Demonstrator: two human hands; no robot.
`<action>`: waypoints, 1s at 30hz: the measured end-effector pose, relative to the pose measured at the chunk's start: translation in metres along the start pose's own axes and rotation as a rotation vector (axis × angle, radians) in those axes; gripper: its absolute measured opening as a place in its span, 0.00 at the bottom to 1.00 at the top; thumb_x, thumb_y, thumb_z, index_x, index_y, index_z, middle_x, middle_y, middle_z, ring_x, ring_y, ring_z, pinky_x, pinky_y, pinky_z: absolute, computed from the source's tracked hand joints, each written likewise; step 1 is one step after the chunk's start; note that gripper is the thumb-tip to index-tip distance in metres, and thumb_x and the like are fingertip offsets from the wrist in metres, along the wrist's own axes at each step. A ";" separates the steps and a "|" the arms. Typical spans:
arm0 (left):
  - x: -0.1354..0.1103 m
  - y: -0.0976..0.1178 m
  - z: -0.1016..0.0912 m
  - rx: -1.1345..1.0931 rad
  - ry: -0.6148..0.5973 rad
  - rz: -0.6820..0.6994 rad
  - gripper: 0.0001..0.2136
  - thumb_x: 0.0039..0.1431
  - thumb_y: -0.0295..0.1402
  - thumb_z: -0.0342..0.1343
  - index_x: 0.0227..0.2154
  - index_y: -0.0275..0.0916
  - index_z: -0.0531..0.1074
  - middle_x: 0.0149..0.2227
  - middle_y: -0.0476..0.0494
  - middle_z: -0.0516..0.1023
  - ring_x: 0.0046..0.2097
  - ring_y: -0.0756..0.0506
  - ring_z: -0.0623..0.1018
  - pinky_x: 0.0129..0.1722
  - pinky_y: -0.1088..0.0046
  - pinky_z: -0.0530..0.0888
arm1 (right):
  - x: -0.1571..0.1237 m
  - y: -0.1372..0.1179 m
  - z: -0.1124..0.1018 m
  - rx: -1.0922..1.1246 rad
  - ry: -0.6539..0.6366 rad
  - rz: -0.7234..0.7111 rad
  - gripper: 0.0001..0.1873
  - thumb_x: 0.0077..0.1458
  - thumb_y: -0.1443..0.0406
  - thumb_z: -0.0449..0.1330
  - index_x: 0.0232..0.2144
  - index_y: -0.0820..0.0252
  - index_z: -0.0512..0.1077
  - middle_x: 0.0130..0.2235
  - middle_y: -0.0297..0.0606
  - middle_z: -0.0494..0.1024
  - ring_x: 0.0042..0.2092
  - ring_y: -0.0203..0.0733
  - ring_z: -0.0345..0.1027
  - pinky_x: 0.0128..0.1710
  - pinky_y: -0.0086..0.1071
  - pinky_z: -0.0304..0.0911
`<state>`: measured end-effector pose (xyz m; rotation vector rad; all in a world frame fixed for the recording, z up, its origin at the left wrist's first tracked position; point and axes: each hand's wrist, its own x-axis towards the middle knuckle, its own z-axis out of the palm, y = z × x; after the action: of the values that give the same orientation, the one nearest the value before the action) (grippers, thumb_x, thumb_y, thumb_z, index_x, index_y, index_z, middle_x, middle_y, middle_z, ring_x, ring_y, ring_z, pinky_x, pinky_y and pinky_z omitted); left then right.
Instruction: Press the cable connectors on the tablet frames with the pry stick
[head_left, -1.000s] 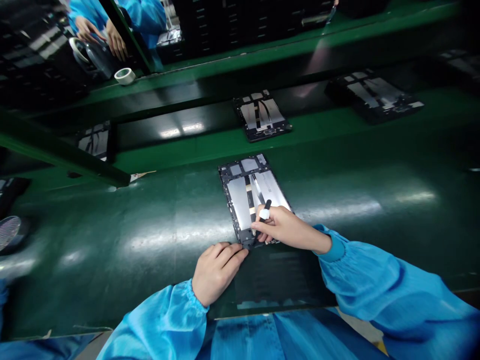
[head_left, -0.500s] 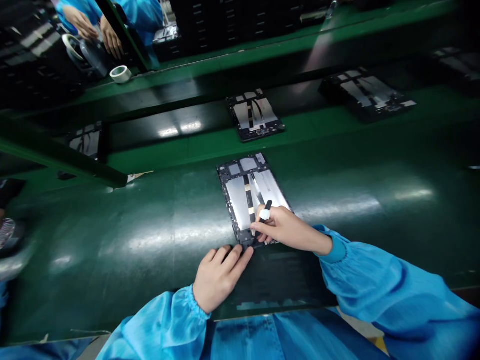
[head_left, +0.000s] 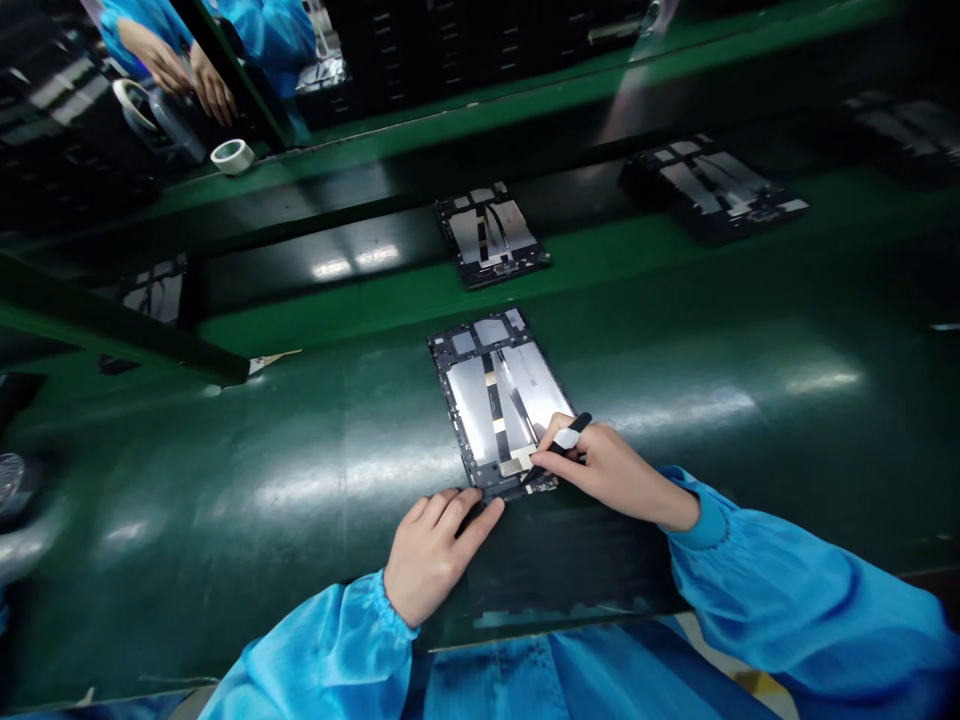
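Observation:
An opened tablet chassis (head_left: 495, 400), with silver plates and a dark flex strip down its middle, lies on the green bench (head_left: 225, 480) in front of me. My left hand (head_left: 435, 550) rests flat on the bench, fingertips pressing the chassis's near left corner. My right hand (head_left: 607, 470) pinches a thin black pen-like tool (head_left: 562, 445) with a white band. The tool's tip touches the near edge of the chassis by a small connector.
Two more opened chassis, one (head_left: 491, 232) at mid and another (head_left: 709, 185) at right, lie on the far belt. A tape roll (head_left: 232, 156) sits at back left near another person's hands (head_left: 187, 75). A green rail (head_left: 112, 330) crosses the left side.
My right hand slid to the right and lowered the tool flatter, uncovering the lower middle of the chassis. My left hand stays at the near corner. The view shifted slightly.

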<state>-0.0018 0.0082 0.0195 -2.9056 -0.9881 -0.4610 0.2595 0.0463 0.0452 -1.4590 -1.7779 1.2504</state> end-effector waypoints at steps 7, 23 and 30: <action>0.000 0.000 0.000 -0.017 0.012 0.015 0.16 0.69 0.25 0.45 0.55 0.39 0.70 0.49 0.39 0.75 0.47 0.43 0.73 0.41 0.67 0.70 | -0.001 -0.002 -0.001 -0.025 0.001 -0.013 0.11 0.61 0.59 0.58 0.28 0.57 0.71 0.26 0.33 0.74 0.26 0.39 0.68 0.25 0.31 0.59; 0.003 0.001 0.000 0.045 -0.030 0.008 0.19 0.69 0.25 0.45 0.58 0.43 0.67 0.49 0.40 0.74 0.45 0.42 0.73 0.40 0.67 0.68 | -0.001 -0.001 0.002 0.013 0.019 0.027 0.12 0.60 0.59 0.58 0.26 0.58 0.70 0.26 0.34 0.74 0.27 0.39 0.69 0.27 0.32 0.59; 0.010 0.005 -0.003 0.028 -0.070 -0.052 0.18 0.68 0.28 0.48 0.58 0.46 0.68 0.49 0.39 0.72 0.45 0.42 0.73 0.40 0.67 0.70 | 0.000 -0.003 0.004 -0.016 0.024 0.005 0.10 0.60 0.61 0.58 0.27 0.58 0.69 0.25 0.31 0.74 0.25 0.37 0.68 0.26 0.30 0.57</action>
<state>0.0079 0.0098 0.0252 -2.8961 -1.0717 -0.3475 0.2548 0.0451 0.0456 -1.4821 -1.7730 1.2191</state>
